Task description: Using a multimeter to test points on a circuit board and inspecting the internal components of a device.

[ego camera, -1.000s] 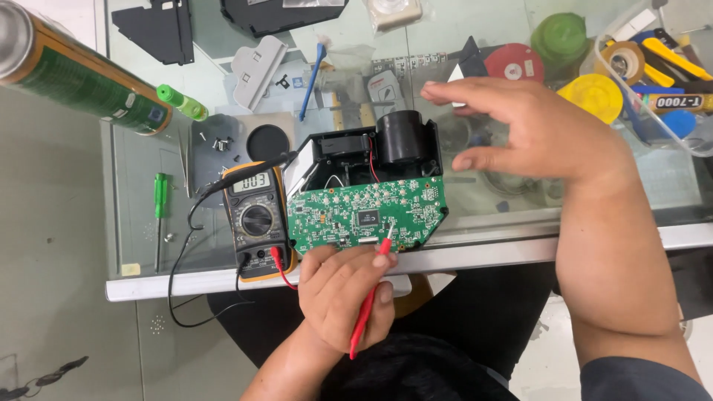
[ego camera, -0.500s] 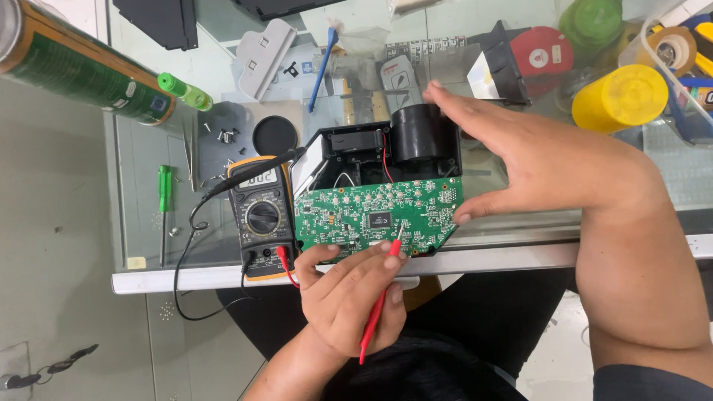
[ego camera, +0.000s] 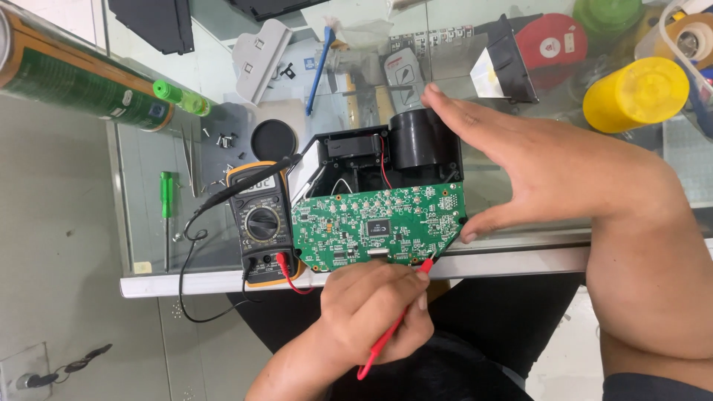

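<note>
Board (ego camera: 379, 226): we judge it stiff, light, fragile; lies beside the meter (ego camera: 261, 223), held by edges.
Left hand (ego camera: 375, 308): grip pinched on probe (ego camera: 394, 327).
Right hand (ego camera: 549, 167): fingers spread, steadying board's far edge.

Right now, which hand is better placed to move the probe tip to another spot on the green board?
Left. The left hand grips the red probe, its tip at the green circuit board's near edge. The right hand is open, braced against the board and black housing.

green spray can (ego camera: 82, 82), green screwdriver (ego camera: 166, 200), yellow tape roll (ego camera: 633, 93), red roll (ego camera: 561, 38), blue pen (ego camera: 319, 61)
</note>
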